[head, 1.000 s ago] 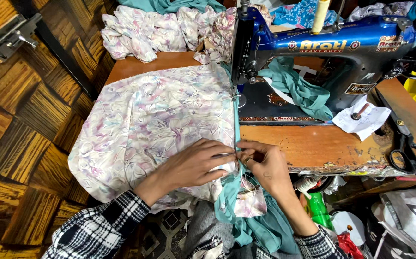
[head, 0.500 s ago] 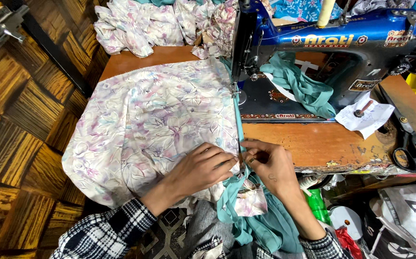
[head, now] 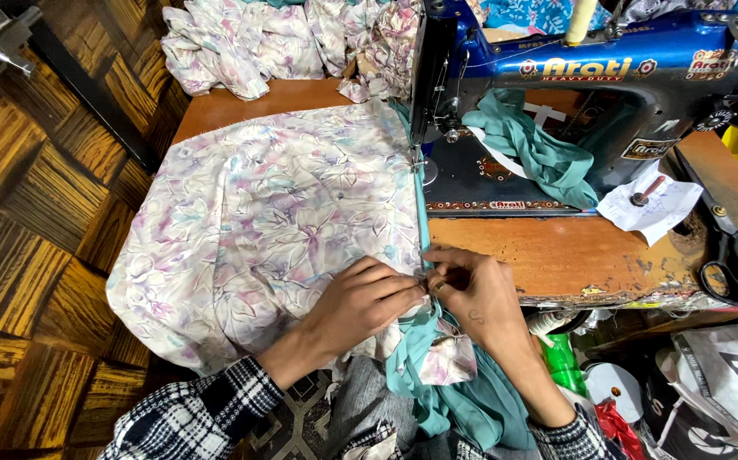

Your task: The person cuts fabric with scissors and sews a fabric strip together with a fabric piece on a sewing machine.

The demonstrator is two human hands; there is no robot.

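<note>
The flowery cloth (head: 258, 213) lies spread over the wooden table (head: 556, 255), and part of it hangs down off the near edge toward the person's lap. A thin green strip (head: 421, 223) runs along its right edge, from the needle (head: 420, 158) of the blue sewing machine (head: 607, 77) down to the two hands. The left hand (head: 364, 302) lies flat on the cloth with its fingertips pressed on the edge. The right hand (head: 475, 294) is close beside it, almost touching, and its thumb and first finger pinch the green strip onto the cloth edge. So both hands are together and holding the same seam. The cloth looks thin, soft and light. It would bend and wrinkle easily, and it could slide on the smooth table, so a flat hand on top helps keep it still. The best place to hold it seems to be right at the edge, where the strip and cloth meet, with a small pinch. More green cloth (head: 462, 400) hangs in a bunch below the hands. More flowery cloth (head: 249, 43) sits in a heap at the back of the table. Black scissors (head: 731, 255) lie on the right side, well away from the hands, near a small piece of white paper (head: 654, 204).
</note>
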